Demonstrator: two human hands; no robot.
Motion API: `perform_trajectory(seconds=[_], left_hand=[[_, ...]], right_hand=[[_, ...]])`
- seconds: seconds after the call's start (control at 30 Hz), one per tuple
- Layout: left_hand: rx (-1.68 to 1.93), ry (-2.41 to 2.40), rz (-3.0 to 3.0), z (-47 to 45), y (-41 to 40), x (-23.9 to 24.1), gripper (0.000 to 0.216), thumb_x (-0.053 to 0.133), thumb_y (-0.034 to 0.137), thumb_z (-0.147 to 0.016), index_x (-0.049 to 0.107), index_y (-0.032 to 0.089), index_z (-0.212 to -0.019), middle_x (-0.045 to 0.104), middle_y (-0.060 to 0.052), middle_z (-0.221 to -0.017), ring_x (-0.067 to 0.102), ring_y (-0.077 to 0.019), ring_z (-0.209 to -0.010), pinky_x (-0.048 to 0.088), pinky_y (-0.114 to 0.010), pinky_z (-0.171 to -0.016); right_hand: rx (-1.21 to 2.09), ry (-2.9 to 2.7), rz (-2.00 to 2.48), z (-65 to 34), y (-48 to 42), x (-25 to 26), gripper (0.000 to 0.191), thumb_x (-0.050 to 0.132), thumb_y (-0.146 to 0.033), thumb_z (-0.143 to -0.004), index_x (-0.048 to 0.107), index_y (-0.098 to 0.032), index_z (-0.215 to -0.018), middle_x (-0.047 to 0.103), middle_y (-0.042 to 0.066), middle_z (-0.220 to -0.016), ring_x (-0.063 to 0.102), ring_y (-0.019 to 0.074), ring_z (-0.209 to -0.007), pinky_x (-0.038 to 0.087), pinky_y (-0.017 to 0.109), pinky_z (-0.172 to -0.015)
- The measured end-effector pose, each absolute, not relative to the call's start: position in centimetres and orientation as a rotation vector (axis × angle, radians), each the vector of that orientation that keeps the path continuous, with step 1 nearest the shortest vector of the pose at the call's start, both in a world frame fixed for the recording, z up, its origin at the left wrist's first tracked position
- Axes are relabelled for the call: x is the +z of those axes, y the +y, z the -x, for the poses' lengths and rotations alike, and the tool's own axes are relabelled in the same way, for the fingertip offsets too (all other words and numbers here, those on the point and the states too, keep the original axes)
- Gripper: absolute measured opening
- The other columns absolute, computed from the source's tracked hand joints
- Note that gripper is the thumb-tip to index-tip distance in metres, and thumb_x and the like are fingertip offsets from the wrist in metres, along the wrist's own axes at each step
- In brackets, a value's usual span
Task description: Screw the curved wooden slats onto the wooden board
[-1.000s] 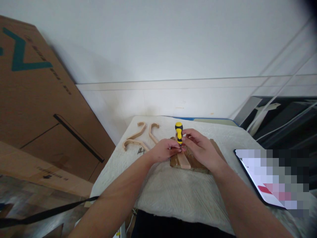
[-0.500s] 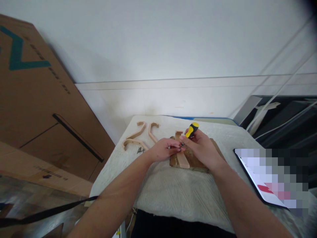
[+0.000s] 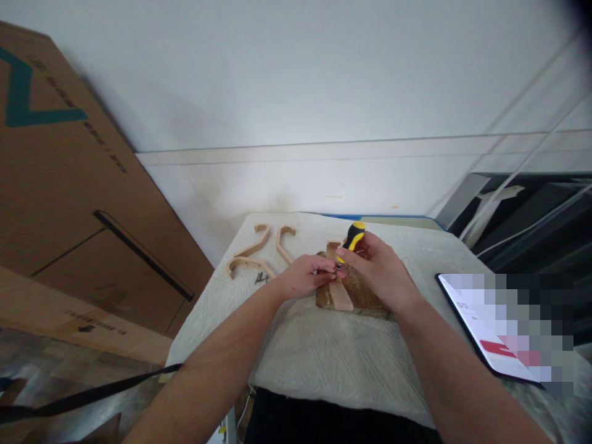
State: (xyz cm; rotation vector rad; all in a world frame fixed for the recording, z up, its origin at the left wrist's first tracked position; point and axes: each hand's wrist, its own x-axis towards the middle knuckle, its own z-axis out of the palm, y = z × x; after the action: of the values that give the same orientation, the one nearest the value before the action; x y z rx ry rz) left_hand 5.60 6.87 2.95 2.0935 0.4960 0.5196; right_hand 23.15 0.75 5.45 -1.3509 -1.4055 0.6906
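A yellow and black screwdriver (image 3: 355, 236) is gripped in my right hand (image 3: 382, 268), its tip pointing down at a pale wooden hook (image 3: 341, 297). That hook lies across a brown wooden board (image 3: 367, 295). My left hand (image 3: 308, 275) is closed, its fingertips pinched at the screwdriver's tip over the hook. Whatever small piece the left fingers hold is hidden. To the left lie several more curved wooden hooks (image 3: 247, 264), with a few dark screws (image 3: 261, 277) beside them.
A white cloth (image 3: 324, 351) covers the table. On the right lies a tablet (image 3: 467, 327) with a partly blurred screen. A large cardboard box (image 3: 92, 185) stands at the left, and a white wall (image 3: 296, 92) rises behind the table.
The screwdriver has become more upright, its handle moving slightly left and up with my right hand. My left hand keeps its pinch on the hook. The view has shifted slightly.
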Motion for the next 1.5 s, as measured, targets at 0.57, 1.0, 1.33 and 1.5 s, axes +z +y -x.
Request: perform_trajectory(seconds=[0.57, 1.0, 1.33, 1.5], left_hand=[[0.518, 0.516, -2.096, -5.6, 6.6, 3.2, 0.024, 0.055, 0.027, -0.092, 0.071, 0.013, -0.102, 0.073, -0.007, -0.102, 0.063, -0.0153, -0.092, 0.044, -0.023, -0.082], [0.525, 0.506, -2.024, -5.7, 6.6, 3.2, 0.033, 0.049, 0.005, -0.079, 0.072, 0.014, -0.102, 0.072, -0.006, -0.103, 0.064, -0.0158, -0.095, 0.046, -0.027, -0.087], [0.488, 0.518, -1.852, -5.8, 6.2, 3.5, 0.05, 0.038, -0.004, -0.066, 0.071, 0.013, -0.1, 0.073, -0.005, -0.105, 0.063, -0.0181, -0.105, 0.046, -0.032, -0.095], [0.493, 0.509, -2.029, -5.8, 6.4, 3.5, 0.04, 0.044, -0.002, -0.072, 0.072, 0.014, -0.096, 0.073, -0.004, -0.1, 0.064, -0.0165, -0.096, 0.049, -0.028, -0.088]], right_hand=[[0.828, -1.427, 1.132, -23.2, 1.0, 5.7, 0.025, 0.062, -0.041, -0.083, 0.064, -0.022, -0.099, 0.068, 0.004, -0.096, 0.061, 0.0194, -0.088, 0.047, 0.035, -0.08], [0.839, -1.361, 1.115, -22.9, 1.1, 5.2, 0.021, 0.062, -0.04, -0.083, 0.064, -0.022, -0.094, 0.069, 0.005, -0.096, 0.063, 0.0196, -0.091, 0.049, 0.037, -0.085], [0.836, -1.336, 1.157, -22.6, 1.3, 5.1, 0.026, 0.067, -0.041, -0.079, 0.065, -0.023, -0.097, 0.068, 0.003, -0.091, 0.062, 0.0175, -0.079, 0.05, 0.032, -0.071], [0.835, -1.333, 1.219, -22.7, 1.1, 4.9, 0.028, 0.064, -0.041, -0.08, 0.066, -0.024, -0.103, 0.067, 0.003, -0.089, 0.062, 0.0176, -0.075, 0.053, 0.034, -0.069]])
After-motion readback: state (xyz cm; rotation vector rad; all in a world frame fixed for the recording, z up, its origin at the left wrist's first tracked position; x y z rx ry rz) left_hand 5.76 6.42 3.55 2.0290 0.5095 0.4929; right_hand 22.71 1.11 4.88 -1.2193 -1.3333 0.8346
